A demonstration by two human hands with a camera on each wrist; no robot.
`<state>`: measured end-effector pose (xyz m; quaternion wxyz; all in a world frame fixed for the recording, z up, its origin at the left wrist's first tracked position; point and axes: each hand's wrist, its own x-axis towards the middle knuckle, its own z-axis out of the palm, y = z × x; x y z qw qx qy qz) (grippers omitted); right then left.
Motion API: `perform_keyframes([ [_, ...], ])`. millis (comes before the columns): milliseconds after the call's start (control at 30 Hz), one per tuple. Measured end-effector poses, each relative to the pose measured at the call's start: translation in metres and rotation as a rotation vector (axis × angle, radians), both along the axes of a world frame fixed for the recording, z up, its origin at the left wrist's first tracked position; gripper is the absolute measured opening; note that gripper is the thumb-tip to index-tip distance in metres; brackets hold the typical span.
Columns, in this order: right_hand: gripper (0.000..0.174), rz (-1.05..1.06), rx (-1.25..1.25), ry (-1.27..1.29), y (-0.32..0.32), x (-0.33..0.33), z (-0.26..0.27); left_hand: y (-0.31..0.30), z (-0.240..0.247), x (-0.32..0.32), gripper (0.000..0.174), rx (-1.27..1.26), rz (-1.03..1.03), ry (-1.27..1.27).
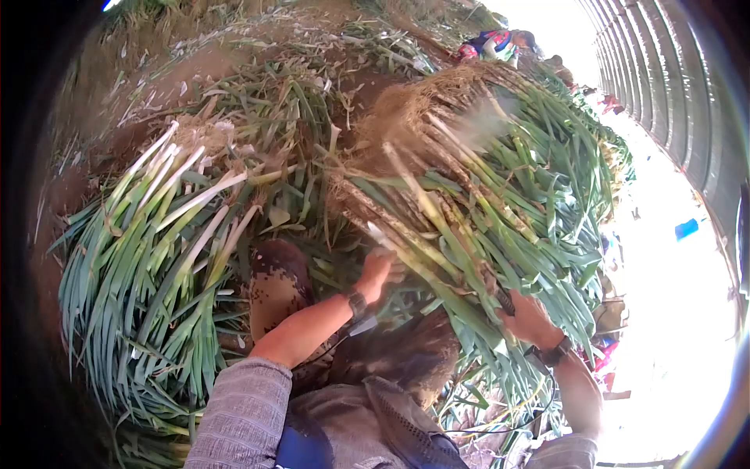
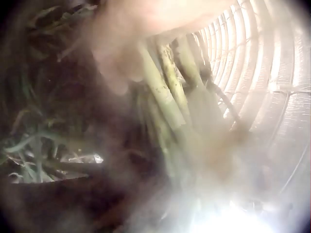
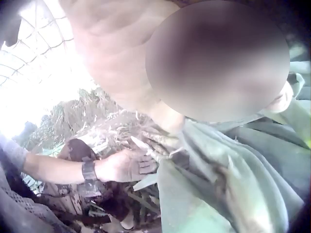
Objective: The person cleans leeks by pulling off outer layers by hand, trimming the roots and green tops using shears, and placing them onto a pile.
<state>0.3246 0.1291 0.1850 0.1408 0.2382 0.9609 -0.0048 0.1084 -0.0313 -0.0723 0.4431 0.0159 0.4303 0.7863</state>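
Observation:
A large heap of leeks [image 1: 484, 203], with brown roots and soil-stained stalks, lies in front and to the right. My left hand [image 1: 379, 273] grips stalks at the near edge of this heap. In the left wrist view, pale green stalks [image 2: 165, 97] come out from under its fingers. A white tip [image 3: 140, 143] sticks up beside that hand in the right wrist view. My right hand [image 1: 530, 319] holds the green leaves [image 3: 223, 170] farther along, with a dark ridged object [image 1: 505, 301] at its fingers. A blur hides much of this hand in the right wrist view.
On the left lies a pile of leeks with cleaner white stalks [image 1: 183, 207]. Loose leaf scraps [image 1: 273, 102] cover the ground ahead. Another person [image 1: 500, 45] is at the back. A curved ribbed wall [image 1: 664, 78] rises on the right. My knee [image 1: 277, 273] is between the piles.

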Motion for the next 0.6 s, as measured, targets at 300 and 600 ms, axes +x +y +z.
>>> perform_keyframes([
  [300,0.038,0.02,-0.02,-0.087,0.008,-0.008,0.003,0.028,0.061,-0.011,0.015,0.044,0.13,0.223],
  [600,0.037,0.141,-0.044,-0.132,0.013,-0.026,0.018,0.059,0.06,-0.098,0.03,-0.038,-0.021,0.281],
])
